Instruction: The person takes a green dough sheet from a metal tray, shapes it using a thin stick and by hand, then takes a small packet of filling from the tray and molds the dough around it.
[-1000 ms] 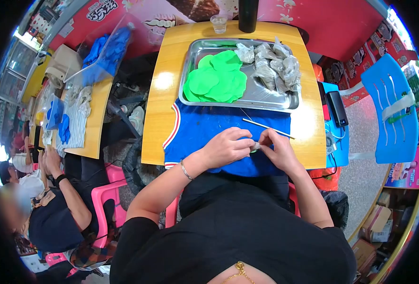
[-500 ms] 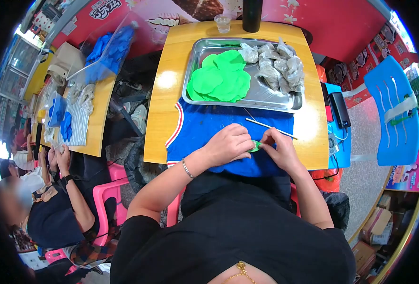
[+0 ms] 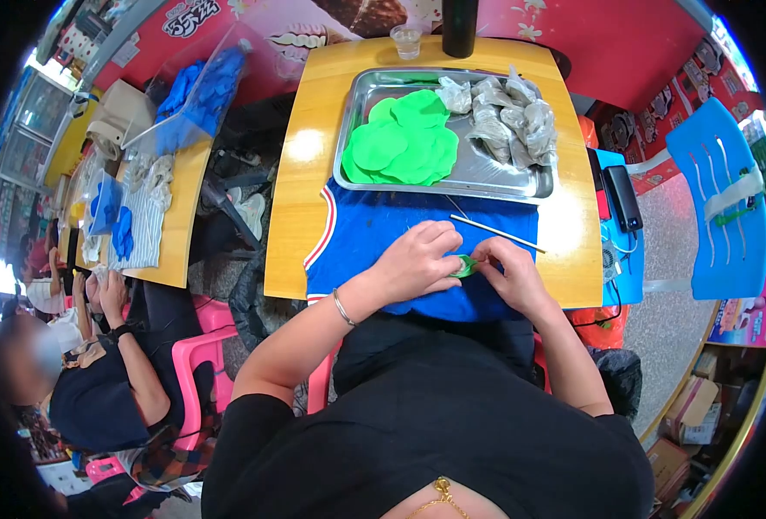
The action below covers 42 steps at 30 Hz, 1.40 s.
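Observation:
A small green piece (image 3: pixel 465 266), apparently one of the thin round green sheets, is pinched between my two hands above a blue jersey (image 3: pixel 383 225). The fingers of my left hand (image 3: pixel 419 262) curl around its left side, with a bracelet at that wrist. My right hand (image 3: pixel 508 272) pinches its right edge with thumb and fingertips. Much of the piece is hidden by the fingers. Just beyond the hands lies a thin pale stick (image 3: pixel 497 233). A metal tray (image 3: pixel 487 183) behind holds a heap of round green sheets (image 3: pixel 400 143) and several clear bags with greyish contents (image 3: pixel 513 121).
A clear cup (image 3: pixel 406 41) and a black cylinder (image 3: pixel 460 26) stand at the far edge of the wooden table (image 3: pixel 301 199). To the right is a blue chair (image 3: pixel 716 203). Another person (image 3: pixel 98 389) works at the left table, near blue pieces (image 3: pixel 122 233).
My fingers shift slightly around the green piece, and more of it shows between my hands. The tray and its contents stay put.

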Motion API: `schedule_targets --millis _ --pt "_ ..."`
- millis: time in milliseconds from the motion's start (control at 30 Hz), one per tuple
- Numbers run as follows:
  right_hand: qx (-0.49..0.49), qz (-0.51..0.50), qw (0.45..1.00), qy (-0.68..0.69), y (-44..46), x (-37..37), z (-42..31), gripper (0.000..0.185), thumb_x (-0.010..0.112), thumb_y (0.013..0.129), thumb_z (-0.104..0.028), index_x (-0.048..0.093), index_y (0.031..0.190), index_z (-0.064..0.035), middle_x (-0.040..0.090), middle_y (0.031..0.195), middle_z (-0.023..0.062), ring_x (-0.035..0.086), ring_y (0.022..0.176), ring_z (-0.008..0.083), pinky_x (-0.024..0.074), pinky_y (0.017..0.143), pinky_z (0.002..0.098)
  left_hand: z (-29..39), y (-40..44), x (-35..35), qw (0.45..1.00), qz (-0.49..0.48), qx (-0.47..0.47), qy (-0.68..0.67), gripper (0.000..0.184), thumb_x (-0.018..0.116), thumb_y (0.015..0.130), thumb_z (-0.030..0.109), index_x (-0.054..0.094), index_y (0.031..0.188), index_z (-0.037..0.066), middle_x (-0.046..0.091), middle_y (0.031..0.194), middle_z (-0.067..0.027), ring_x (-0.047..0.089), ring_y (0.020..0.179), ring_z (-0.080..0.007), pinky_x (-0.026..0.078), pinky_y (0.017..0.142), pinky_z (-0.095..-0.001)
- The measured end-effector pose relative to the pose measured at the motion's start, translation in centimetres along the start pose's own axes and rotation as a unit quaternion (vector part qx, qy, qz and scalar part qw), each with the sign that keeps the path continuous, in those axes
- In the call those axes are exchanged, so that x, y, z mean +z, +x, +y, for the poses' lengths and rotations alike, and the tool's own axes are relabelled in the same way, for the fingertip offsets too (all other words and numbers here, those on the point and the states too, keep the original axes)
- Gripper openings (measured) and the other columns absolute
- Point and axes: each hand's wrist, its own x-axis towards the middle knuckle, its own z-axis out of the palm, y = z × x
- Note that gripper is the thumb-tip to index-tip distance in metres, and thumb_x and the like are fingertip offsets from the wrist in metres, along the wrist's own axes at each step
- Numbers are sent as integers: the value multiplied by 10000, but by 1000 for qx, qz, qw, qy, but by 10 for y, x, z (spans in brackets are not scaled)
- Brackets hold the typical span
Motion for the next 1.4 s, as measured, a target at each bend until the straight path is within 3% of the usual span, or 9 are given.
schedule_targets --millis 433,633,733,833,933,967,1133,1267,1400 --pt "-23 1 1000 8 2 3 2 151 594 763 21 549 893 -40 561 803 107 582 753 266 465 655 334 -8 -9 5 993 25 100 48 175 662 720 234 580 762 86 566 869 -29 535 949 -224 440 849 -378" --pt "-61 -17 998 -3 5 7 1 162 589 762 24 565 905 -49 551 818 105 576 774 283 459 660 342 -4 0 -5 992 -114 52 6 212 646 734 256 533 794 87 526 816 -55 517 899 -236 411 870 -379" --pt "-50 -32 998 -29 4 5 -5 190 583 768 19 577 939 -64 541 835 106 568 802 291 458 681 346 -3 -1 -5 995 -102 22 -4 293 700 691 254 547 860 71 543 883 -76 516 916 -257 420 853 -384" --pt "-20 -27 998 -45 5 2 -4 208 565 777 24 584 959 -76 532 845 108 560 816 295 453 694 354 2 -14 4 986 57 -131 -85 399 757 638 224 557 934 46 557 943 -91 512 929 -287 426 839 -385" --pt "-46 5 999 -12 5 8 -2 173 546 775 65 585 907 -40 534 837 102 558 780 251 451 682 308 2 -26 20 944 60 -249 -206 471 788 618 184 556 997 28 552 1017 -109 526 926 -294 454 795 -363" --pt "-48 7 999 -14 5 9 -1 177 546 774 65 585 911 -39 536 835 100 559 775 248 452 678 307 -1 -28 21 969 43 -195 -143 431 769 662 162 551 1003 16 550 1005 -116 543 905 -260 477 746 -324" --pt "-43 0 999 -8 7 3 -5 220 544 785 31 579 979 -67 538 861 109 563 785 272 459 687 339 4 -32 30 877 103 -298 -362 299 692 781 153 539 1005 27 568 924 -56 563 862 -151 483 678 -251" --pt "-45 1 998 34 7 -2 -30 240 613 774 -44 579 1011 -52 551 855 104 560 728 237 461 649 323 18 -24 30 643 196 -352 -651 202 587 887 144 495 1039 47 553 892 -18 543 777 -69 487 611 -220" --pt "-88 41 995 12 10 2 -36 319 704 732 -127 580 1011 -35 565 828 106 562 712 223 462 627 300 33 -18 37 655 255 -309 -640 201 517 930 194 477 1060 47 568 887 -26 547 744 -62 471 555 -201"
